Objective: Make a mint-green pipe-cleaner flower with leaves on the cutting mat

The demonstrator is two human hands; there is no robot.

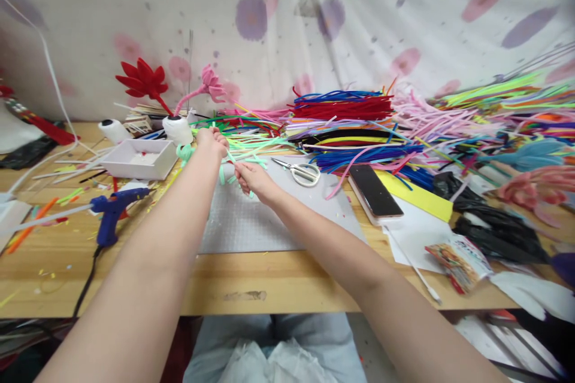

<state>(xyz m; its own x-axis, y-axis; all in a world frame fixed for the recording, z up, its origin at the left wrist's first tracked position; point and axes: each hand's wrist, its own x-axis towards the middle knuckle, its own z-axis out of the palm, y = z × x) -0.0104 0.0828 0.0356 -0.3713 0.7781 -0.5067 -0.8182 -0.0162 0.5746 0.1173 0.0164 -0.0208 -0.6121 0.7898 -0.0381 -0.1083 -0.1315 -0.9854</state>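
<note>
Above the far part of a grey cutting mat (251, 227), both of my hands are closed on a mint-green pipe cleaner (230, 155). One stretch of it runs between them. My left hand (212, 142) is farther out, fingers curled together. My right hand (252, 179) pinches nearer and lower, with a short green end showing beneath the fingers. More mint-green pieces (222, 176) lie about the hands, and a looped green bundle (185, 152) sits left of my left hand. Scissors (303, 173) with white handles rest on the mat to the right.
A blue glue gun (112, 212) and a white tray (142, 160) are on the left. Red (142, 79) and pink (212, 85) fuzzy flowers stand behind. Piles of coloured pipe cleaners (345, 108) line the back. A phone (376, 190) and black plastic bag (494, 227) lie right.
</note>
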